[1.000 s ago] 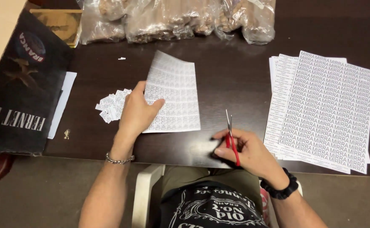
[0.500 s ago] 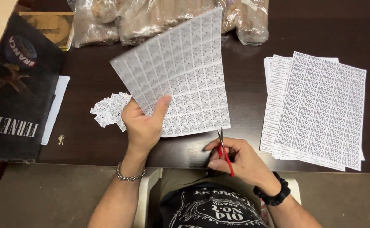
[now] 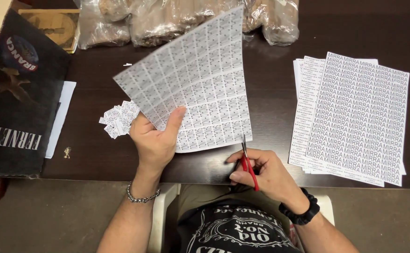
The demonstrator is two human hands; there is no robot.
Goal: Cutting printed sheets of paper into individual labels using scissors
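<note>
— What sits on the dark table (image 3: 270, 103)?

— At the far edge lies a row of clear plastic bags (image 3: 177, 18) with brownish contents. At the left edge lies a large black printed box (image 3: 15, 98), flat, with a white paper (image 3: 60, 117) showing from under it. On the right lies a stack of white sheets (image 3: 354, 117) covered in rows of dark print, fanned slightly. Near the left hand there is a small heap of cut labels (image 3: 118, 118).

— And the hands?

— The left hand (image 3: 155, 140) holds a sheet of small printed labels (image 3: 195, 84) tilted up off the table, thumb on its face, the other fingers behind its lower left corner. The right hand (image 3: 263, 173) is curled around red-handled scissors (image 3: 248, 164); the blade tips point up at the sheet's lower edge, just touching or nearly so. Whether the blades are parted cannot be told.
</note>
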